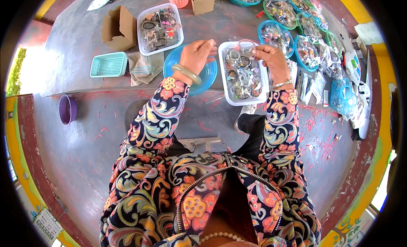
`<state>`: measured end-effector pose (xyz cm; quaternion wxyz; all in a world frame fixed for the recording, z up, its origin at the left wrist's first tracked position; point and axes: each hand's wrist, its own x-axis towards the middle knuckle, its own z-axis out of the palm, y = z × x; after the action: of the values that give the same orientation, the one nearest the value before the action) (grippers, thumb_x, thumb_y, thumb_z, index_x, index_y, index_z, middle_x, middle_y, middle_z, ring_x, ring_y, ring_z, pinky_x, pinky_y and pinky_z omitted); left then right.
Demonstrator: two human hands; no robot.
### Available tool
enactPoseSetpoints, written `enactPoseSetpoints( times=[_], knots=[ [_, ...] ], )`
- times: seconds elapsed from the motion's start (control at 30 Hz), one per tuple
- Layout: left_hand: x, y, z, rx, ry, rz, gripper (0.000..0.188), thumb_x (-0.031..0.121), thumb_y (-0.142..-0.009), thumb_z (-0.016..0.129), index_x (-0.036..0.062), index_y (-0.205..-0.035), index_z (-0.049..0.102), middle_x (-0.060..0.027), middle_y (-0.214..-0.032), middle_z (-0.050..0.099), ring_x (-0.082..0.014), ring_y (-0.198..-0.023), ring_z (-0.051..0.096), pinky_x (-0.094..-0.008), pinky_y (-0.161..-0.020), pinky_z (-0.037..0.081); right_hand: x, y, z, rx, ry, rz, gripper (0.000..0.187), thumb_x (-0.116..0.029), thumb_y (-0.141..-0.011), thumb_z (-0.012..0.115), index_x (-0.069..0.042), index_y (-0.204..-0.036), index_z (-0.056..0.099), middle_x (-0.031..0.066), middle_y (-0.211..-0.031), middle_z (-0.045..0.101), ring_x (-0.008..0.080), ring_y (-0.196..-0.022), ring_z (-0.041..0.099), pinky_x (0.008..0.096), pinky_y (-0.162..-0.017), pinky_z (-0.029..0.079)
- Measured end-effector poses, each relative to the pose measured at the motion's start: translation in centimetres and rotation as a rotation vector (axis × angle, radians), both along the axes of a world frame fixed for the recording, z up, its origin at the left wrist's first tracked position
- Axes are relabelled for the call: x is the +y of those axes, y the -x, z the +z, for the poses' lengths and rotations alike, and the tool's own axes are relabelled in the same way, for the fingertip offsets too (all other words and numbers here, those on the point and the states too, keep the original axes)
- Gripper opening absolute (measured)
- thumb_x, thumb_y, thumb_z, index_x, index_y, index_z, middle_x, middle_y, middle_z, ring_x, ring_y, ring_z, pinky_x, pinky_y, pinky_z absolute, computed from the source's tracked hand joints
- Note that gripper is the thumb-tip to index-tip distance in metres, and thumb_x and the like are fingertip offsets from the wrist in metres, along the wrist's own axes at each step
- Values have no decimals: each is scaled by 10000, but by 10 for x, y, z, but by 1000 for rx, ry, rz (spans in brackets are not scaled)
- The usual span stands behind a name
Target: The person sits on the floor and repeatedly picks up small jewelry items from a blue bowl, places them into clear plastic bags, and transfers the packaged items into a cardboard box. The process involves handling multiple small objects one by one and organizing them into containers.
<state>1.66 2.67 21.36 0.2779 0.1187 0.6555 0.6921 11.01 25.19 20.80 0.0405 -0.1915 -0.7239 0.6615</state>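
My right hand [274, 62] is closed in a pinch on a thin pink loop, which looks like a hair tie [245, 41]. It hangs over the far right part of a white plastic tray [225, 88]. Inside that tray lie many small clear-wrapped packets [243, 75], some with dark or pale rings in them. My left hand [198, 55] hovers over a round blue basin [211, 79], its fingers loosely bent and apart, with nothing visible in them. The hand and wrist hide much of the basin's inside.
A second white tray [181, 39] of wrapped packets stands at the back left, beside an open cardboard box [111, 32]. A turquoise basket [95, 73] and a folded cloth [146, 68] lie left of the basin. Several packet-filled bowls [263, 39] crowd the right. A purple tub [68, 110] sits lower left.
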Motion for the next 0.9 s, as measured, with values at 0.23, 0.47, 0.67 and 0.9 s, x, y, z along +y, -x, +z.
enactPoseSetpoints(
  times=[0.23,0.47,0.67,0.9],
  knots=[
    [0,5,-2,-46,1,-65,359,272,-874,494,-62,-993,550,-146,-932,604,-194,-853,598,-268,-733,483,51,-7,-45,-147,-34,-423,122,-113,-716,640,-15,-674,582,39,-593,565,80,-475,494,189,-416,346],
    [3,4,1,-50,23,-111,312,222,-876,476,-61,-979,558,-131,-919,608,-179,-832,599,-261,-723,482,87,-12,-156,-256,687,-570,139,-51,-772,567,34,-881,544,139,-771,614,224,-687,606,269,-567,477],
    [2,2,1,-41,53,-127,307,216,-875,475,-60,-982,556,-128,-924,607,-177,-839,597,-261,-724,481,72,4,-180,-234,836,-668,198,-37,-803,537,62,-970,501,164,-899,599,255,-805,604,300,-659,513],
    [4,6,1,-57,46,-118,300,214,-875,473,-53,-984,557,-127,-919,609,-176,-832,598,-259,-724,479,62,5,-175,-439,624,-762,245,-92,-826,451,61,-1017,452,197,-873,601,265,-749,612,309,-613,507]
  ],
)
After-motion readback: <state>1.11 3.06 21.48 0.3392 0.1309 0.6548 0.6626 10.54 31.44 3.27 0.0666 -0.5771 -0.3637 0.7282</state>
